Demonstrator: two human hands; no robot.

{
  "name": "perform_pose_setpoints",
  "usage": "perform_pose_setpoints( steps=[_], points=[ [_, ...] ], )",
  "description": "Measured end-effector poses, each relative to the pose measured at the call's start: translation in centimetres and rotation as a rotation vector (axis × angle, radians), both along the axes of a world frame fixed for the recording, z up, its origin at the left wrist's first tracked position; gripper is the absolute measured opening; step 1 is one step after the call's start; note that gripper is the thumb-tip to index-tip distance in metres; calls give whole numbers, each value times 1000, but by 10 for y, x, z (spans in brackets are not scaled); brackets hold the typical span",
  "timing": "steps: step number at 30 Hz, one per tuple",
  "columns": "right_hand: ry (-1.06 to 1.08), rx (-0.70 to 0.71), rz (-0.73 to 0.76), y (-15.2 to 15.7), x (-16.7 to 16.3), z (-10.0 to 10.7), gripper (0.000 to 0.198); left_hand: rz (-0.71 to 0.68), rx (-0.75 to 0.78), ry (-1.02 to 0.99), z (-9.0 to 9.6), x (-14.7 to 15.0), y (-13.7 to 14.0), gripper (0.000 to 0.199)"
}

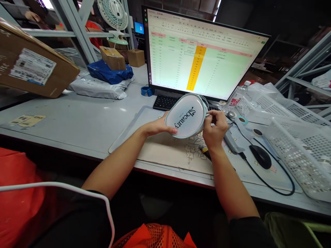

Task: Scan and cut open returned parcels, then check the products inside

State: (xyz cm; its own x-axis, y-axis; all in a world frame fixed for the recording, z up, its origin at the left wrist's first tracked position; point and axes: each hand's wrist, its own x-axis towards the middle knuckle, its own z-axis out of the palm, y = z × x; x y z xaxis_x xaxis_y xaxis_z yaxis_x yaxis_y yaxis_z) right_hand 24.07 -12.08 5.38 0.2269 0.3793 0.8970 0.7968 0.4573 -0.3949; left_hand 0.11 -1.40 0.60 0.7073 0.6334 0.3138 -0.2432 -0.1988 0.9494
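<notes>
A pale oval zip case (186,115) with light blue edging and the word "beauty" on its face is held up over the desk mat (165,151). My left hand (162,126) grips its left end, with the thumb lying across the lower front. At the case's right side, my right hand (215,127) is closed in a pinch at the edge, near the zip. What exactly those fingertips hold is too small to make out. Below my right hand lies a yellow and black cutter (205,151), partly hidden by the wrist.
A monitor (199,51) and a black keyboard (165,102) stand behind the case. To the right are a mouse (260,156) with its cable and white plastic baskets (297,155). Parcels (103,84) and a large carton (33,62) occupy the left. A white cable (64,186) crosses the lower left.
</notes>
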Motion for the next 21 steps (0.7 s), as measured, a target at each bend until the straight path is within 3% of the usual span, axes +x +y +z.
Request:
perform_pose_setpoints(
  steps=[4, 9, 13, 16, 19, 21],
  points=[
    [-66, -231, 174, -7, 18, 13, 15, -196, -139, 132, 13, -1, -12, 79],
    [-129, -421, 245, -14, 40, 19, 18, -168, -157, 124, 12, 5, -13, 48],
    [-140, -609, 252, -16, 49, 19, 4, -125, -247, 226, 10, 3, -12, 54],
    [-120, -640, 272, -20, 51, 22, 6, -182, -402, 294, 10, -4, -12, 61],
    [14, -622, 404, -25, 51, 27, 14, -255, -529, 290, 7, -8, -11, 60],
    [116, -635, 556, -28, 50, 29, 22, -184, -595, 263, 8, -8, -11, 60]
  ],
)
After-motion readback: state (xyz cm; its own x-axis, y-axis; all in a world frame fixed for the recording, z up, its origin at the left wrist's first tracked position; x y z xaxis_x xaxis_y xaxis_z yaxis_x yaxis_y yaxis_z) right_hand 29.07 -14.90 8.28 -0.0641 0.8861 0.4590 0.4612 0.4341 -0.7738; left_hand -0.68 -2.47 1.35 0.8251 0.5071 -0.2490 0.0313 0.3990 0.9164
